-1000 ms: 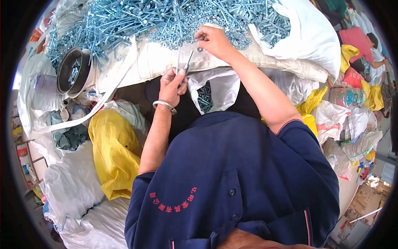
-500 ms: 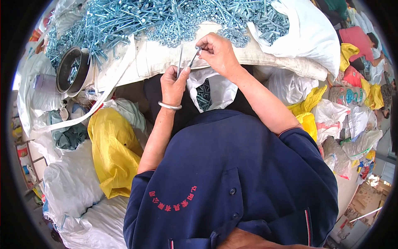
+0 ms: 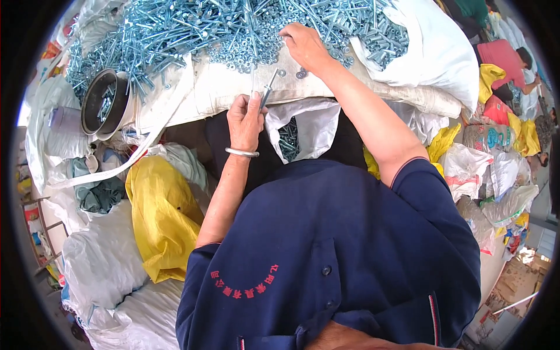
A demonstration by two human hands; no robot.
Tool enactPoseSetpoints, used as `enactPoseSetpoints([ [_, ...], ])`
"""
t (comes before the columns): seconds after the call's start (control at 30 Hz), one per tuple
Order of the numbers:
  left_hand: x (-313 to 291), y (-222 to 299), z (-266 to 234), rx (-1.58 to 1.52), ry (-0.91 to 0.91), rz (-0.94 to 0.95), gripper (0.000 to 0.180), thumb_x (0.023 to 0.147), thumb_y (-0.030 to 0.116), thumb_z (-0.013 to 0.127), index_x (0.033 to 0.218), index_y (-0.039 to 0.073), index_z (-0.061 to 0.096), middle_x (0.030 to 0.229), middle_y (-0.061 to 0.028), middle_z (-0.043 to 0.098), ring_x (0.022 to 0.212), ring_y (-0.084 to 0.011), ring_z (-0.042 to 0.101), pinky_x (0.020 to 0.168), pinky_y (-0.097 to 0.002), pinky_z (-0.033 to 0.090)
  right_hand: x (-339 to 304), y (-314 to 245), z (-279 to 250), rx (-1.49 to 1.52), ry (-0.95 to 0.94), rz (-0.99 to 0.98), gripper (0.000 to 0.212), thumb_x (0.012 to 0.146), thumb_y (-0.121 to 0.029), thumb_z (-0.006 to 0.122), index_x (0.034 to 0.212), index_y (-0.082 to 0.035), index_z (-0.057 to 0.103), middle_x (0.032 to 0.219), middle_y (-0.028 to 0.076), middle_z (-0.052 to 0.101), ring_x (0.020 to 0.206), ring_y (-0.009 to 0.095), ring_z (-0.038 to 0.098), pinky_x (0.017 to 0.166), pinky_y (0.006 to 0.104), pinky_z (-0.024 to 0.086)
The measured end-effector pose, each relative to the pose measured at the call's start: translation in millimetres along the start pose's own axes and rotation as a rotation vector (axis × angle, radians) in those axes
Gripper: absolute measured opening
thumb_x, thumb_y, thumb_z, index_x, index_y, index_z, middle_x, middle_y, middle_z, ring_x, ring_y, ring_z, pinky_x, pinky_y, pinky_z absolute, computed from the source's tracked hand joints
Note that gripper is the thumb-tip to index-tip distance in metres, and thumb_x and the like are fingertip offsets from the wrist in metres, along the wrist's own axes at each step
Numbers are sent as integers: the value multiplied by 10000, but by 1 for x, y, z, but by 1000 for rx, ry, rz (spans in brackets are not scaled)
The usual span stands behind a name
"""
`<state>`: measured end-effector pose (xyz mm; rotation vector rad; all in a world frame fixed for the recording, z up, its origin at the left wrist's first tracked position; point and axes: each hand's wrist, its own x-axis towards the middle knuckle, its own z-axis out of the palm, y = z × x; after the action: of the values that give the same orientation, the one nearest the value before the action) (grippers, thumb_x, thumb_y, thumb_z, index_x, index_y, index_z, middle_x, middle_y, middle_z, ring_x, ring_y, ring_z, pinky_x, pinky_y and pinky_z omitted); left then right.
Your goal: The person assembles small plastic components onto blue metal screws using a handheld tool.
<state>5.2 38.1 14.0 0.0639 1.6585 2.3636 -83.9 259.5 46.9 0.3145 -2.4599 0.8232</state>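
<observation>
Upright in my left hand (image 3: 245, 121) is a sleeve anchor bolt (image 3: 267, 92), a thin threaded rod with a thicker metal sleeve, pinched between thumb and fingers. A second slim metal rod (image 3: 252, 79) rises from the same hand. My right hand (image 3: 307, 49) reaches to the pile of small nuts and washers (image 3: 256, 49), its fingers curled together at the edge; whatever they pinch is hidden. On the pale cloth (image 3: 221, 87) between the hands lie a loose washer (image 3: 282, 73) and a few darker rings (image 3: 301, 74).
Long bolts (image 3: 169, 29) heap at the far left, metal sleeves (image 3: 382, 44) at the far right. A dark round pan (image 3: 87, 108) stands left. An open white bag (image 3: 318, 125) with metal parts sits at my lap. Sacks surround me; a person in red (image 3: 501, 58) is at far right.
My right hand has left the bolt tip and moved away to the nut and washer pile. The left hand keeps its hold, slightly nearer me.
</observation>
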Motion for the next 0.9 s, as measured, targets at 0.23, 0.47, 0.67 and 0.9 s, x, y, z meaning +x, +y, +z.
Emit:
enactPoseSetpoints([
  [0.23, 1, -8, -8, 55, 9, -22, 328, 967, 279, 610, 757, 60, 486, 618, -26, 545, 443, -23, 385, 388, -195, 290, 18, -1, 23, -329, -190, -108, 175, 788, 7, 525, 897, -15, 660, 904, 170, 657, 913, 371, 641, 837, 470, 496],
  [0.47, 4, -10, -7, -1, 2, -45, 311, 964, 263, 619, 765, 67, 482, 632, -26, 551, 441, -14, 359, 381, -197, 256, 21, -1, 13, -437, -338, -56, 131, 738, 14, 574, 829, -10, 665, 864, 194, 657, 875, 375, 654, 762, 470, 513],
  [0.67, 4, -11, -6, -20, -21, -51, 299, 956, 245, 633, 766, 71, 481, 637, -27, 556, 440, -12, 355, 380, -193, 247, 14, 5, 6, -356, -271, -94, 124, 727, 5, 584, 815, 10, 672, 859, 225, 662, 845, 404, 660, 734, 474, 524],
  [0.9, 2, -5, -4, -63, -12, -63, 269, 943, 222, 650, 780, 66, 503, 656, -32, 574, 434, -12, 359, 378, -195, 247, 9, 11, -3, -439, -394, -4, 162, 762, -16, 542, 855, 0, 674, 905, 239, 657, 901, 408, 652, 766, 476, 524],
])
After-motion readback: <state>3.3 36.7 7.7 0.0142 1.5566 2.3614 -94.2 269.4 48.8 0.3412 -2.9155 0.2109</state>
